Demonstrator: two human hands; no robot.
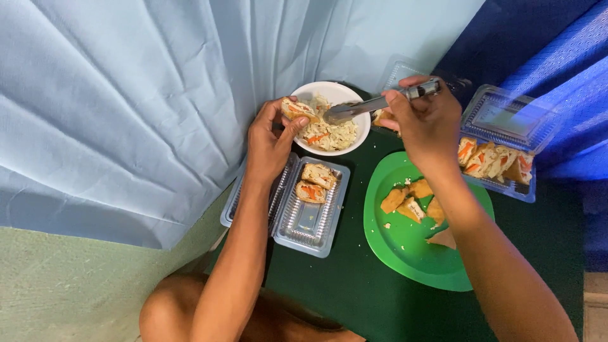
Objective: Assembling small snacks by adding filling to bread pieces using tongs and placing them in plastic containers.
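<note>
My left hand [269, 136] holds a cut fried tofu piece [297, 109] over the rim of a white bowl [354, 136] of shredded vegetable filling [329, 133]. My right hand [427, 123] grips a metal spoon [364, 106] by its handle, the spoon's tip resting in the filling. Below the bowl lies an open clear plastic box [310, 218] with two stuffed tofu pieces [315, 182]. A green plate [405, 247] to the right carries several plain fried tofu pieces [408, 199].
Another clear plastic box [506, 164] full of stuffed pieces sits at the right, its lid open behind it. Everything stands on a dark green cloth [342, 285]. Light blue curtain hangs at the left, dark blue cloth at upper right. My bare knee shows at the bottom.
</note>
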